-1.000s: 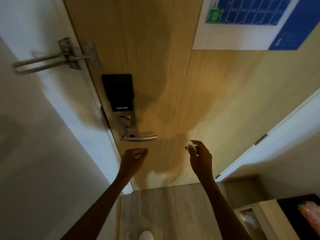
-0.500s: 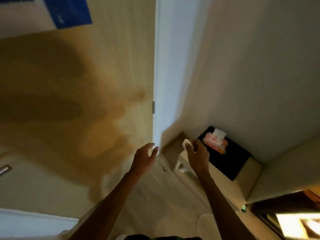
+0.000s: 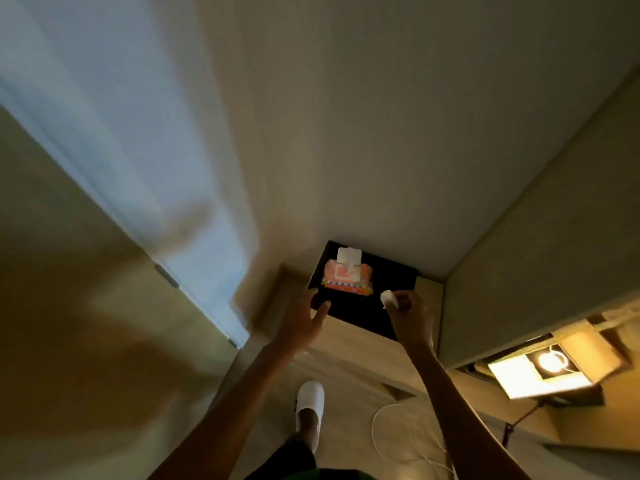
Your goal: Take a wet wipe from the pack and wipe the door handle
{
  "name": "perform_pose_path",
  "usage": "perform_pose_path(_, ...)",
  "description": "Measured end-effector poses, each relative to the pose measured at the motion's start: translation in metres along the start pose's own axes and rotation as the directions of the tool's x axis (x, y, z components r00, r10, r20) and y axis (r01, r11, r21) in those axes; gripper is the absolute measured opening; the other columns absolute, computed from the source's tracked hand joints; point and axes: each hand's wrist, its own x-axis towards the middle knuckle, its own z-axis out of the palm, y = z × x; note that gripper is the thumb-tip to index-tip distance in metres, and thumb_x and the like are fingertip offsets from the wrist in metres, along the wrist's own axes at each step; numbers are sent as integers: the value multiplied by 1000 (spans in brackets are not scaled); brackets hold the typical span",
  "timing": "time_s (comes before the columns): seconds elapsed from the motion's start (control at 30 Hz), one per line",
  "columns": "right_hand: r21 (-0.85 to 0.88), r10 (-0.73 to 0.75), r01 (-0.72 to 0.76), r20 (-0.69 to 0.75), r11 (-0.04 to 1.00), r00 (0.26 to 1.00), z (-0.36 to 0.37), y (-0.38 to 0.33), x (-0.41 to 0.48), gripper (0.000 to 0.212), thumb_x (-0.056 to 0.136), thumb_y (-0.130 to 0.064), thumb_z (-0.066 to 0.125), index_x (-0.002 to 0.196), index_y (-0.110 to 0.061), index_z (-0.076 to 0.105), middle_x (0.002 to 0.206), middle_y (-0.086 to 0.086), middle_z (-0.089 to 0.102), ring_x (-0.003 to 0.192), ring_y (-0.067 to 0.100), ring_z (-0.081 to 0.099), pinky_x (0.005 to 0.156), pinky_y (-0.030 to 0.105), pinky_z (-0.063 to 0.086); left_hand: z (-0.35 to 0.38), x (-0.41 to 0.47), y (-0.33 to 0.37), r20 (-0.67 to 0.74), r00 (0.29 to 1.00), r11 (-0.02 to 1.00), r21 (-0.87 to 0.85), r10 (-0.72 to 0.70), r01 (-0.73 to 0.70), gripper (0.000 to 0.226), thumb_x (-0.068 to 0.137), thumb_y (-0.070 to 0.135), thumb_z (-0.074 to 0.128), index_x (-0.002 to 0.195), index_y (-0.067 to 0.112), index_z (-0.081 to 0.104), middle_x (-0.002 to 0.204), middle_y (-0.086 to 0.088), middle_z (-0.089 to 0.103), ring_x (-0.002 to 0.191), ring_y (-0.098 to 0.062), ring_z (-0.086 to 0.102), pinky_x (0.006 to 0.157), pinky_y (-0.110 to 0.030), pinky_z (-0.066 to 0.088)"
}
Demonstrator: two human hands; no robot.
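Nearest the camera, a foot in a white slipper (image 3: 309, 403) stands on a pale wood-look floor (image 3: 349, 393), with a white cable (image 3: 398, 431) looped just to its right. Both bare forearms reach forward over a low light-wood table (image 3: 349, 341) set in the corner of the room. The left hand (image 3: 299, 325) is empty, its fingers spread apart, at the front edge of a black mat (image 3: 391, 282) that covers the table top. The right hand (image 3: 410, 315) is pinched closed on a small balled wet wipe (image 3: 387, 297), held above the mat.

Just beyond the hands lies the wipe pack (image 3: 348, 278), pink-orange with a chequered strip along its near edge. Its long axis runs left to right, and its white flip lid (image 3: 349, 255) stands open, hinged up on the far side. Any printing on the pack is too blurred to read.

Plain cream walls rise behind; a pale door frame (image 3: 194, 258) runs along the left, and a lit lamp (image 3: 550, 362) glows at lower right.
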Motion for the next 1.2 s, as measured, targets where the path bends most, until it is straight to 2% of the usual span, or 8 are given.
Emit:
perform_pose_path(0.2,-69,142,-151,-113,986,983,2,15,65,16,86,-21,70,97,-11,66,86,3,67,73,16,58,52,17,36,4,85,5,140,990,999,34,30,-35,52,97,35,55,139,6,49,134,-15,59,126,-29,56,99,-32,44)
perform_pose_path(0.33,-141,171,-194,-165,971,972,4,22,93,20,89,-32,64,88,-12,66,83,1,67,69,15,56,54,21,35,6,119,8,211,977,996,88,15,-34,50,97,30,55,140,4,48,135,-18,58,127,-30,53,91,-20,35)
perform_pose_path(0.57,-215,239,-273,-174,938,955,10,26,128,21,89,-28,64,82,-8,66,77,4,66,66,16,55,49,13,26,16,165,7,265,964,994,102,4,-32,57,93,43,52,135,5,52,126,-18,62,118,-30,58,88,-26,41)
perform_pose_path(0.73,-240,274,-303,-145,922,951,18,34,141,16,88,-26,66,84,-10,66,80,5,69,65,13,53,51,15,30,27,186,7,265,964,991,124,18,-52,52,97,33,56,139,5,48,132,-19,57,123,-31,54,96,-33,44)
perform_pose_path(0.87,-302,302,-309,-70,902,951,23,49,147,21,90,-26,64,105,-11,67,98,4,72,88,21,67,66,18,42,30,197,6,291,957,990,130,18,-58,56,96,40,54,141,7,45,133,-16,57,122,-28,55,95,-37,49)
perform_pose_path(1.07,-285,282,-283,-46,916,958,18,39,149,38,96,-32,55,127,-10,58,123,12,66,113,27,62,91,31,48,42,214,-6,265,964,980,179,34,-84,63,92,54,46,141,13,44,128,-12,57,114,-25,60,87,-39,56)
perform_pose_path(1.13,-315,240,-236,-26,919,970,19,32,149,50,96,-39,53,136,-9,51,132,12,60,122,28,56,97,33,45,50,218,-9,259,963,971,203,69,-124,73,89,61,38,146,15,37,137,-12,52,124,-30,53,95,-43,53)
perform_pose_path(1.2,-377,192,-185,-19,908,981,21,25,149,58,96,-45,49,141,-9,45,138,12,55,129,29,49,104,37,40,55,220,-3,248,962,955,242,113,-174,78,89,59,35,152,13,28,151,-15,41,140,-39,35,110,-51,40)
